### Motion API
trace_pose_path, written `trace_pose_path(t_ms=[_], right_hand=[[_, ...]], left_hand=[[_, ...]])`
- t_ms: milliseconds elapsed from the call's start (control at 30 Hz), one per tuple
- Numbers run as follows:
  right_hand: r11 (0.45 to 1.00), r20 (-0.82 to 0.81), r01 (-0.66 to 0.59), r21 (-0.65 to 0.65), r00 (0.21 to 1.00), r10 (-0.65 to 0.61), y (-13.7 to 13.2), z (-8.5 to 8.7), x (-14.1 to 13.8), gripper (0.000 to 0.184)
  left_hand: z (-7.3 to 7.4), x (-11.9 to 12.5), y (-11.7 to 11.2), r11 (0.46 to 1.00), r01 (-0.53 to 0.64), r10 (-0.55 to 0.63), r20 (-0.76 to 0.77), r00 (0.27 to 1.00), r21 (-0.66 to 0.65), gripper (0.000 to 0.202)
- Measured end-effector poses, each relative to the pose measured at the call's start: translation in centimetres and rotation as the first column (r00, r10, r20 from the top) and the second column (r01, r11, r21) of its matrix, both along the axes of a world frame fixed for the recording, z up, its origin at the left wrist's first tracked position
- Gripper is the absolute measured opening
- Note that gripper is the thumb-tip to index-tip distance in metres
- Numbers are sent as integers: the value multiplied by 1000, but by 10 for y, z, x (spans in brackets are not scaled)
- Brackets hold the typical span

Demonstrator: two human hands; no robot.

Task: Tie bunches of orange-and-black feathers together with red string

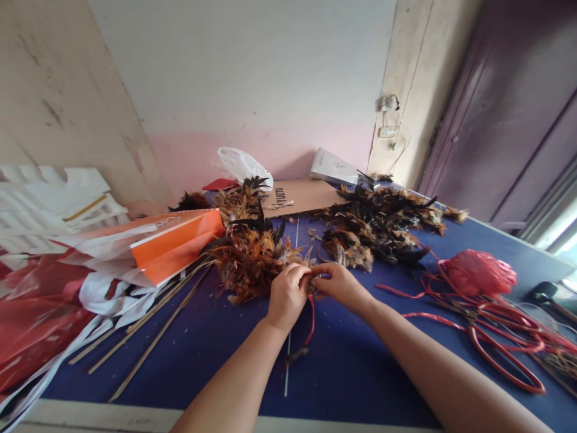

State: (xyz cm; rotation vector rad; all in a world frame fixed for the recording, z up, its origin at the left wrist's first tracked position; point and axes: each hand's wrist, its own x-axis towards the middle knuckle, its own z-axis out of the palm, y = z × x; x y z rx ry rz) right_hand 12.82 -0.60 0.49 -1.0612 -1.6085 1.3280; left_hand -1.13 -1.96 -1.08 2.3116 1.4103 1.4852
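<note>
My left hand [287,296] and my right hand [341,287] meet over the blue table, fingertips pinched together. Between them is a small feather bunch [311,287], mostly covered by my fingers. A red plastic string [312,322] hangs from it toward the tabletop. Just left of my left hand lies a heap of brown and black feathers [247,264]. Beyond my right hand is a second pile of darker feathers [374,228]. How each fingertip grips the bunch is partly hidden.
On the right are a ball of red plastic string [478,273] and red-handled scissors [505,361]. Thin sticks [153,344], an orange and white bag [180,246] and red plastic [36,319] lie left. At the back are cardboard [306,195], a white bag [243,163] and a white box [333,166].
</note>
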Motion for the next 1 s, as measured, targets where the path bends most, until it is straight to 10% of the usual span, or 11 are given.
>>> trace_pose_path(t_ms=[267,633,1000], right_hand=[[991,-93,-76,-110,993,66,8,2,12,18],[981,149,29,190,987,-58,5,-2,11,12],[756,320,184,629,825,-466,15,-3,22,8]], left_hand=[[0,1,0,997,69,-65,179,982,-16,12],[-1,1,-1,989,123,-98,252,963,-85,11],[4,1,-6,985,72,-32,241,970,-160,13]])
